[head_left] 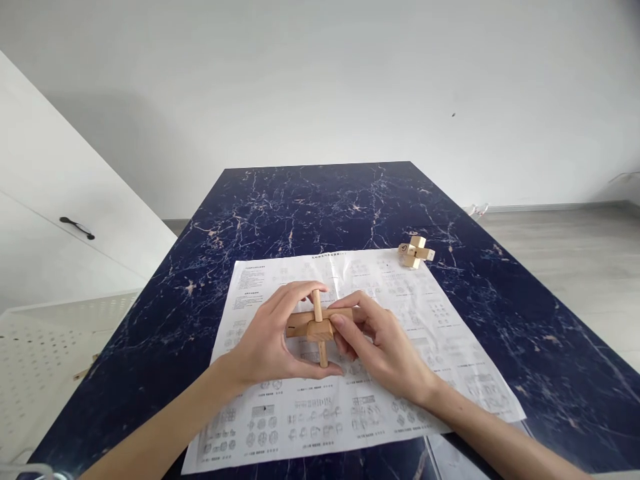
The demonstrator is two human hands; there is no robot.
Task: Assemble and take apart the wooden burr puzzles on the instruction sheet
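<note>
**Two-handed hold on a wooden assembly (321, 331) leaves little room for a slip**

The wooden assembly is held over the printed sheet (280, 277) on the dark marbled worktop (300, 207), roughly in the middle of the page. The left hand (270, 333) curves around its left side, index finger at the top of the slim crosswise stick (317, 305) and thumb at its lower end, so its fingers grip by the tips. The right hand (383, 347) pinches the right end of the bars, its thumb against the small front block (320, 329).

The likeliest trouble, I judge, is uneven pressure: if the left finger and thumb relax while the right fingers push, the stick could slide or the pieces twist apart. Forcing a misaligned piece might jam it (whether the joints sit flush is hidden by the fingers). A dropped piece could also roll over the smooth worktop. The second wooden cross (414, 252), at the sheet's far right corner, is well apart from both hands.
</note>
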